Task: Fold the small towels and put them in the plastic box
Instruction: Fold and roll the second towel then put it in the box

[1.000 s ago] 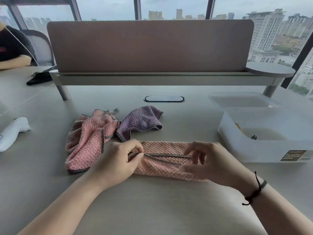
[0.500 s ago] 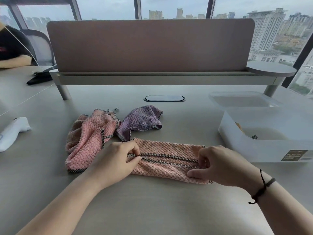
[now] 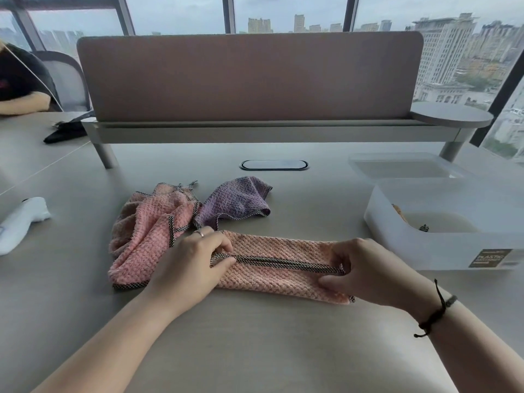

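Pinching both ends of a half-folded pink towel (image 3: 279,265) on the desk (image 3: 255,350).

Left hand (image 3: 187,268) and right hand (image 3: 365,272) each nipping the checked hems. Soft, light, limp; best taken at the corners. Crumpled pink towel (image 3: 147,231) and purple towel (image 3: 235,201) lying just behind. Plastic box (image 3: 442,245) open at right; contents hard to make out.

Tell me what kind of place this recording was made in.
Most likely a high-rise open-plan office: a shared desk with a fabric privacy divider, a cable grommet set in the desktop, and floor-to-ceiling windows overlooking city towers.
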Tool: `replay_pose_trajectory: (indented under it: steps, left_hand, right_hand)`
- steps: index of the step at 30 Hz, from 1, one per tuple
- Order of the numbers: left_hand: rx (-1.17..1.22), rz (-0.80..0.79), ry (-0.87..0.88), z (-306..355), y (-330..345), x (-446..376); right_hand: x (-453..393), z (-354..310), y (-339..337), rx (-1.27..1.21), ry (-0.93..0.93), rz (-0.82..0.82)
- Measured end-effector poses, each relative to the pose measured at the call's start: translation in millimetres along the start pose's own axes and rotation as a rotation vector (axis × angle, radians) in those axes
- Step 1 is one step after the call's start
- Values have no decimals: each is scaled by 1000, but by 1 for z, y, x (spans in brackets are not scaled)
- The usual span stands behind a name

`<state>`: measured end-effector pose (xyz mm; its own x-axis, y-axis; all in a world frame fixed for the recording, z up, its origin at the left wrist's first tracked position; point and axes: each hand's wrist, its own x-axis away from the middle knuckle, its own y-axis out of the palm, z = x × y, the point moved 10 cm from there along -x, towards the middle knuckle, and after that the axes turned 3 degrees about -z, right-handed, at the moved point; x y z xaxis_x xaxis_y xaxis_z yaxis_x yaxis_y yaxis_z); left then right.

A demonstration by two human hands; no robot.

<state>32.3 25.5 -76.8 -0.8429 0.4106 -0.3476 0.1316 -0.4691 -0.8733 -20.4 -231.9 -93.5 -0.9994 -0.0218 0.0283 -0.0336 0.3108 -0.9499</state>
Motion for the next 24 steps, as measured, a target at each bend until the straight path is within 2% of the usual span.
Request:
replay_pose_trajectory:
  steps: [2, 5, 7, 11, 16, 20, 21, 22, 24]
  left_hand:
    - [-62, 52, -12, 3, -8, 0]
    - [-59, 131, 36, 14, -20, 2]
    - [-77, 98, 71, 20, -15, 4]
    - [-164, -48, 116, 34, 12, 8]
    - [-260, -116, 178, 49, 21, 10]
    - [-272, -305, 163, 55, 41, 15]
    - [-268, -343, 153, 55, 45, 16]
    - [-255, -377, 145, 55, 48, 17]
    - [-209, -431, 132, 53, 54, 19]
  right_hand:
    - [0, -1, -6, -10, -10, 44]
    - [3, -13, -24, -8, -144, 230]
    - [5, -25, -25, -14, -223, 272]
    - [-1, -39, 10, 38, -301, 63]
    - [8, -39, -13, -28, -234, 90]
    - [27, -67, 14, -334, -321, -304]
    - [29, -75, 18, -395, -350, -333]
    - [28, -78, 19, -426, -371, -293]
    - [21, -76, 10, -385, -394, -79]
